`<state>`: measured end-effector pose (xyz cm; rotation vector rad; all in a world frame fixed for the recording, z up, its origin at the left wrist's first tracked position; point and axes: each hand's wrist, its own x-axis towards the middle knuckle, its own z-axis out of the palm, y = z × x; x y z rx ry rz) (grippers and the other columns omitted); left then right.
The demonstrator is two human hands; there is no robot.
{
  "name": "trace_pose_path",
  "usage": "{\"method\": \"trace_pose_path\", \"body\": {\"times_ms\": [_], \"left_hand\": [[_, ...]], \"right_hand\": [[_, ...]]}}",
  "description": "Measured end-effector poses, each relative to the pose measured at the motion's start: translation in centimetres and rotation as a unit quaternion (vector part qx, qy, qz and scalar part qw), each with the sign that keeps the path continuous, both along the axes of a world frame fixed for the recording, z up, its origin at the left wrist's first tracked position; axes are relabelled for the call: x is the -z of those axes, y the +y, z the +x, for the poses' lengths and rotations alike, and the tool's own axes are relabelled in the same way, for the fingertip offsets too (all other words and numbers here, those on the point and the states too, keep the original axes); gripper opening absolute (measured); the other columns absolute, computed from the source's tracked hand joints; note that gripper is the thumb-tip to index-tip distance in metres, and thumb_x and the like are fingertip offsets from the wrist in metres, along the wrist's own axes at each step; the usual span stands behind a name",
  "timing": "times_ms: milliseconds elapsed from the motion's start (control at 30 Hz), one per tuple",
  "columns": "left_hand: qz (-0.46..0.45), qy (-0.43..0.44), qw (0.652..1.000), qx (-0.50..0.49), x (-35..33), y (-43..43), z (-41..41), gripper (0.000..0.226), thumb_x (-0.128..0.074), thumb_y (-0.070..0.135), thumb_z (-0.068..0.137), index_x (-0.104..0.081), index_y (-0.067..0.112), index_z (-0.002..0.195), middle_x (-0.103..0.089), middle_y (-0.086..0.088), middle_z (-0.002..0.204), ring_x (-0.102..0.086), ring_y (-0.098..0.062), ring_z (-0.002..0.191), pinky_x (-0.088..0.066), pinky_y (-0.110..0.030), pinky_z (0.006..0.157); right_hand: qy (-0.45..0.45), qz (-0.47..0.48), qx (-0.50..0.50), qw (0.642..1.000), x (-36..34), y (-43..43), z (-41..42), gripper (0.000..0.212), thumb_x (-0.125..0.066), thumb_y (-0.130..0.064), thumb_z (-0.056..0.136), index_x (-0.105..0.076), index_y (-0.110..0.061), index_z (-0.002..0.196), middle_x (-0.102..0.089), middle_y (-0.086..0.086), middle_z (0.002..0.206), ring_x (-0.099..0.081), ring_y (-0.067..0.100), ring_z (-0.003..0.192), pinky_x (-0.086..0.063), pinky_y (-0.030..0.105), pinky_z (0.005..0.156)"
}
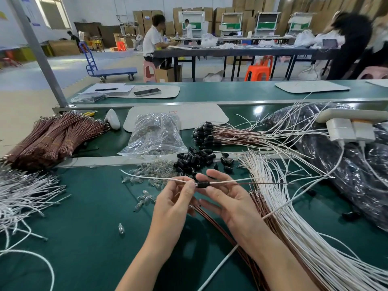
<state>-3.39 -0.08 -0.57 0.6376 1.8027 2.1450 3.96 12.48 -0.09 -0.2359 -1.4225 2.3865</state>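
Observation:
Both hands meet above the green bench (88,244). My left hand (174,198) pinches a thin white wire (151,177) where it enters a small black sleeve (203,184). My right hand (226,196) holds that black sleeve between thumb and fingers. A white wire and a brown wire (262,182) run out of the sleeve to the right. Just behind my hands lie a pile of loose black sleeves (195,159) and a scatter of small clear glass bulbs (149,175).
White wires (298,227) fan out on the right over brown ones. More white wires (23,196) lie left, with brown bundles (54,139) behind. A clear bag of bulbs (155,135), finished assemblies (220,133), a black bag (346,175) and a power strip (352,122) sit further back. People work at far tables.

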Motion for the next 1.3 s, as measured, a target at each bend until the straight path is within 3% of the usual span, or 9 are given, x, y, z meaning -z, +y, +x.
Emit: {"method": "trace_pose_path", "body": {"times_ms": [233, 367, 433, 667, 833, 1133, 1300], "left_hand": [[0.000, -0.003, 1.000, 0.004, -0.2, 0.2, 0.2, 0.013, -0.064, 0.023, 0.095, -0.071, 0.033, 0.092, -0.074, -0.004, 0.088, -0.069, -0.017, 0.075, -0.057, -0.028, 0.060], [0.008, -0.011, 1.000, -0.003, -0.1, 0.1, 0.0, 0.005, -0.066, 0.030, 0.090, -0.071, 0.030, 0.092, -0.075, -0.007, 0.089, -0.074, -0.022, 0.083, -0.062, -0.033, 0.068], [0.020, -0.023, 1.000, -0.005, -0.1, 0.1, 0.0, 0.011, -0.067, 0.030, 0.088, -0.071, 0.022, 0.096, -0.075, -0.006, 0.090, -0.074, -0.024, 0.087, -0.063, -0.036, 0.070], [0.042, -0.040, 0.998, -0.014, -0.3, 0.1, -0.2, 0.022, -0.068, 0.028, 0.085, -0.071, 0.012, 0.100, -0.076, -0.004, 0.087, -0.074, -0.017, 0.080, -0.059, -0.024, 0.066], [0.076, -0.069, 0.993, -0.050, -0.5, -0.1, -0.7, 0.013, -0.072, 0.028, 0.081, -0.076, 0.020, 0.091, -0.071, 0.000, 0.078, -0.066, -0.011, 0.071, -0.055, -0.022, 0.060], [0.130, -0.145, 0.976, -0.101, -0.9, -0.9, -2.1, 0.022, -0.072, 0.028, 0.078, -0.073, 0.015, 0.095, -0.066, 0.001, 0.069, -0.060, -0.007, 0.061, -0.054, -0.019, 0.056], [0.137, -0.161, 0.971, -0.107, -0.9, -1.3, -2.5, 0.020, -0.072, 0.029, 0.079, -0.073, 0.017, 0.095, -0.068, 0.003, 0.073, -0.061, -0.005, 0.062, -0.055, -0.019, 0.056]], "right_hand": [[-0.038, 0.021, 0.038, 0.998, 0.6, -0.4, -0.3, 0.015, -0.064, -0.002, 0.094, -0.063, -0.004, 0.109, -0.076, 0.014, 0.106, -0.074, 0.026, 0.102, -0.060, 0.028, 0.079], [-0.054, 0.030, 0.052, 0.997, 0.3, -0.3, -0.2, 0.029, -0.070, -0.026, 0.086, -0.069, -0.009, 0.109, -0.076, 0.016, 0.107, -0.074, 0.031, 0.102, -0.061, 0.032, 0.078], [-0.049, 0.021, 0.049, 0.997, 0.2, -0.3, -0.1, 0.025, -0.069, -0.025, 0.089, -0.070, -0.009, 0.108, -0.075, 0.018, 0.108, -0.074, 0.033, 0.100, -0.061, 0.033, 0.075], [-0.060, 0.020, 0.063, 0.996, -0.3, -0.2, -0.1, 0.020, -0.075, -0.034, 0.079, -0.080, -0.022, 0.095, -0.076, 0.012, 0.109, -0.074, 0.028, 0.101, -0.059, 0.029, 0.073], [-0.042, -0.015, 0.089, 0.995, -0.6, 0.2, 0.1, 0.015, -0.074, -0.031, 0.079, -0.081, -0.024, 0.090, -0.077, 0.008, 0.106, -0.074, 0.022, 0.091, -0.059, 0.027, 0.069], [0.004, -0.075, 0.134, 0.988, -1.6, 1.8, 1.0, 0.009, -0.071, -0.026, 0.082, -0.080, -0.023, 0.083, -0.075, 0.005, 0.095, -0.072, 0.016, 0.082, -0.061, 0.026, 0.064], [0.017, -0.088, 0.159, 0.983, -1.9, 2.8, 1.5, 0.019, -0.069, -0.027, 0.083, -0.068, -0.014, 0.097, -0.074, 0.002, 0.093, -0.070, 0.012, 0.078, -0.059, 0.023, 0.059]]}}
